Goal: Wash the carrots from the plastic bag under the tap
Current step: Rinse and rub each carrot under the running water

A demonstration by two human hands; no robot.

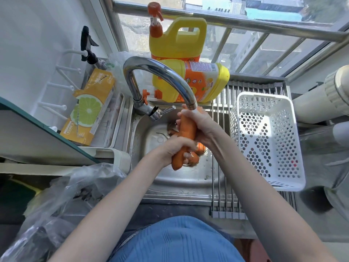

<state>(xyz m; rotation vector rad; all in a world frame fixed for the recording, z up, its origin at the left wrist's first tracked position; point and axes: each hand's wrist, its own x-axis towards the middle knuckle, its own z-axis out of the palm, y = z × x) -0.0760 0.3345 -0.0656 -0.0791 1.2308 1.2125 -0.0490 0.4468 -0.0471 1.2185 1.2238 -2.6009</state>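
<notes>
A long orange carrot (186, 133) is held over the steel sink (170, 178), just under the spout of the chrome tap (160, 72). My left hand (177, 146) grips its lower, thinner part. My right hand (198, 120) wraps its upper, thicker part right below the spout. More carrots (197, 154) lie on the sink floor beneath my hands, partly hidden. A crumpled clear plastic bag (66, 195) sits on the counter at the lower left. I cannot make out running water.
A white perforated basket (264, 140) stands on a roll-up metal rack (222, 186) right of the sink. Two yellow detergent jugs (181, 42) stand behind the tap. A yellow lemon-print box (90, 108) leans in a tray at left.
</notes>
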